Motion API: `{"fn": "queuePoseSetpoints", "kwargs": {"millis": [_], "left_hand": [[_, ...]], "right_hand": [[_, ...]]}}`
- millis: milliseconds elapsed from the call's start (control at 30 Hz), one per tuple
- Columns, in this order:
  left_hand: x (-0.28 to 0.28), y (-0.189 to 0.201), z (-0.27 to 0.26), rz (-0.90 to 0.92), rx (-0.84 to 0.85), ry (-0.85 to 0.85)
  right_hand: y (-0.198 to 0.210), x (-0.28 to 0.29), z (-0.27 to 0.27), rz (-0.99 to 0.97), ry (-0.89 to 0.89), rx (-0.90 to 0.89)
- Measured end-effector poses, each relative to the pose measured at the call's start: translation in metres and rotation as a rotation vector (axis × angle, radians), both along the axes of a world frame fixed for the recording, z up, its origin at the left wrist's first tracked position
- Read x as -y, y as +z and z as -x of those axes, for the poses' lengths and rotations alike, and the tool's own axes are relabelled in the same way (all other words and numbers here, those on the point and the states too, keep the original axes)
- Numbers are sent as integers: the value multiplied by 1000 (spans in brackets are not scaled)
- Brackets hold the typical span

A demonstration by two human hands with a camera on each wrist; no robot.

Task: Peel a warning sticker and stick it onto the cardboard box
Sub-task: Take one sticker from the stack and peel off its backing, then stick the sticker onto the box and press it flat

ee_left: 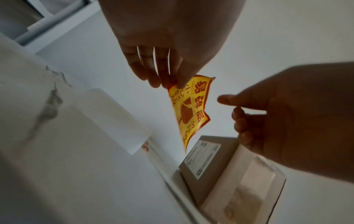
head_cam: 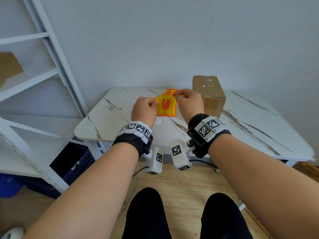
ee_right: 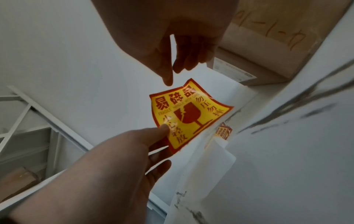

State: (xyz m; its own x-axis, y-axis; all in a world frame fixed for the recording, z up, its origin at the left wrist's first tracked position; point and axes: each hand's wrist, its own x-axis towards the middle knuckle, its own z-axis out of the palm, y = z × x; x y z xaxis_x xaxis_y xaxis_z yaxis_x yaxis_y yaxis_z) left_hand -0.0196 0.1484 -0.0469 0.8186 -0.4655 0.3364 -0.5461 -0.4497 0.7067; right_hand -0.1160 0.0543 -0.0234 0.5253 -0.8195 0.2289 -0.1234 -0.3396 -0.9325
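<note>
Two bare forearms reach over a marble-patterned worktop. Left hand pinches the yellow-and-red warning sticker, held up in the air. Right hand, fingers loosely curled, sits at its top corner without clearly gripping. Cardboard box stands just right.

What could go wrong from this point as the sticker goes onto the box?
1. The sticker is curled and only the left hand pinches it, at one edge, so it might fold onto itself.
2. The right hand hovers open at its top edge, so the adhesive may catch the fingers.
3. The cardboard box carries a printed label; sticking there would cover it.
</note>
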Motion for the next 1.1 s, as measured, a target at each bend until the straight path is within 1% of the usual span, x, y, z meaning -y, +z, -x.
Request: {"fn": "queuePoseSetpoints", "kwargs": {"millis": [133, 233, 367, 567, 767, 933, 1100], "left_hand": [[10, 24, 3, 173, -177, -26], [23, 40, 6, 234, -257, -56], [42, 54, 14, 264, -331, -132], [68, 70, 25, 209, -470, -258], [94, 75, 31, 185, -456, -307], [117, 73, 31, 219, -402, -267], [137, 69, 29, 182, -392, -233]], "right_hand": [[11, 12, 6, 202, -43, -32], [19, 23, 14, 270, -113, 15], [31, 43, 26, 206, -244, 40], [44, 63, 44, 86, -177, 97], [45, 93, 53, 114, -227, 61], [45, 122, 56, 156, -240, -15], [38, 143, 53, 186, -263, -140]]}}
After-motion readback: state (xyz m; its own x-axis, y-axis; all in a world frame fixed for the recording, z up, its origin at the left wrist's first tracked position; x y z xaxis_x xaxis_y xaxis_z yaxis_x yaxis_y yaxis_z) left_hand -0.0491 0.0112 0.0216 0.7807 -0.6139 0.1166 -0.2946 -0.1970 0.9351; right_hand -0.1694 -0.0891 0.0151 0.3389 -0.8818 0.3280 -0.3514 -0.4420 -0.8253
